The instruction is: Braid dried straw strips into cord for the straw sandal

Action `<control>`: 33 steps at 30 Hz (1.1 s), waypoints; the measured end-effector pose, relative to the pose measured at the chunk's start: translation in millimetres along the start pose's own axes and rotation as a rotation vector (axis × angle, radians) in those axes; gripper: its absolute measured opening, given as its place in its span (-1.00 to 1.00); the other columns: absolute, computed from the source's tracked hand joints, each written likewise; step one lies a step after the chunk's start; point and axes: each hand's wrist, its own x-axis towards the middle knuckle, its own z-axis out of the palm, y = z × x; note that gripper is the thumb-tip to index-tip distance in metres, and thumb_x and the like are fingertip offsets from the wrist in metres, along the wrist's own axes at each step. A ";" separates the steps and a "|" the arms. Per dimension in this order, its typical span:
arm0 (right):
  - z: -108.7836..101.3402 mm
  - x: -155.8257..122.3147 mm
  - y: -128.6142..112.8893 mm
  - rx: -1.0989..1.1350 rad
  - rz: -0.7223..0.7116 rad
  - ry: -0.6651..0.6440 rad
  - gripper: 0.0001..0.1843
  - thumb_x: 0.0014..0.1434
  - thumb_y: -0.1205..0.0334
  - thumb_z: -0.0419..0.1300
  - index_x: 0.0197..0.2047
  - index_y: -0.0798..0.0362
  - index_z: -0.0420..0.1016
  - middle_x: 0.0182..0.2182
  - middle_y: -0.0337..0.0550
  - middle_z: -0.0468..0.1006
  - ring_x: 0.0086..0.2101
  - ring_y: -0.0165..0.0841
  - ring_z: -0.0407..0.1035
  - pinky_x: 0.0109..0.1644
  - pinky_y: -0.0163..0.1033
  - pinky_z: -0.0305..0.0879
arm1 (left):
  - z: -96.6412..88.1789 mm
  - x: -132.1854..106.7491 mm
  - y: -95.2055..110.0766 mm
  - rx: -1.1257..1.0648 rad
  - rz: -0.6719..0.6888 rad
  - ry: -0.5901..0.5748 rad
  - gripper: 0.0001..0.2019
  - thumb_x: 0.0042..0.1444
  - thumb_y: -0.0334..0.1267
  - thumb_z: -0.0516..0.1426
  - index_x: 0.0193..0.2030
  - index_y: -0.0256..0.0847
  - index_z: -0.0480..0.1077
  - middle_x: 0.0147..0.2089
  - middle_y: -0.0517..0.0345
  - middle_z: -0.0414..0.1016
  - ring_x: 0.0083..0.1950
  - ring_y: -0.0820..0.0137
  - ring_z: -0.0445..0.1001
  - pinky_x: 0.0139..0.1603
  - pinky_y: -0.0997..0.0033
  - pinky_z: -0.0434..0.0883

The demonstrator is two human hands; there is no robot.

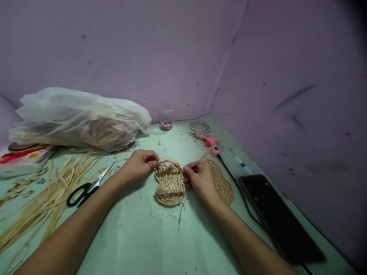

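Note:
A woven straw piece (170,187), narrow in the middle and rounded at its lower end, lies on the table between my hands. Glossy, whitish spots show near its top. My left hand (142,164) is closed in a pinch at its upper left corner, on a thin straw cord (164,159) that runs along the top edge. At the right edge, my right hand (200,177) pinches with thumb and fingers, apparently on the same cord; the fingertips partly hide it. Beyond the right wrist lies a coiled straw sole-shaped piece (222,181), partly covered by that hand.
Black-handled scissors (86,191) and loose straw strips (43,206) lie at left, before a stuffed plastic bag (86,118). Farther back are a jar of beads (166,124) and a wire coil (200,126). A pink glue gun (208,140), its black cord and a dark phone (275,214) occupy the right.

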 end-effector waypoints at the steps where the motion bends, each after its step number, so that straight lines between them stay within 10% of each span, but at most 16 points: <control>1: 0.6 1.4 0.9 -0.028 -0.011 -0.002 -0.95 -0.08 0.34 0.12 -0.49 0.13 0.30 -0.70 -0.31 0.32 -0.73 -0.48 0.26 -0.76 -0.41 0.24 | -0.3 -0.4 1.7 -0.006 -0.009 -0.003 -0.87 -0.14 -0.31 0.03 -0.46 -0.30 0.35 -0.63 0.24 0.29 -0.58 0.52 0.21 -0.55 0.54 0.16; 22: 0.8 7.7 11.4 -0.286 -0.178 0.051 -0.85 -0.07 0.21 0.06 -0.48 0.12 0.36 -0.67 -0.24 0.38 -0.70 -0.48 0.27 -0.65 -0.42 0.15 | -2.0 -3.6 8.2 0.009 0.001 -0.016 -0.85 -0.14 -0.32 0.02 -0.46 -0.31 0.37 -0.63 0.25 0.28 -0.57 0.53 0.19 -0.55 0.55 0.14; 33: -2.0 -0.2 -5.0 0.028 -0.109 0.024 -0.85 -0.06 0.19 0.09 -0.45 0.11 0.30 -0.64 -0.27 0.37 -0.74 -0.50 0.21 -0.73 -0.41 0.15 | -16.1 -7.5 19.3 0.252 0.098 0.097 -0.82 -0.11 -0.27 0.01 -0.44 -0.27 0.41 -0.50 0.18 0.40 -0.45 0.46 0.29 -0.41 0.52 0.20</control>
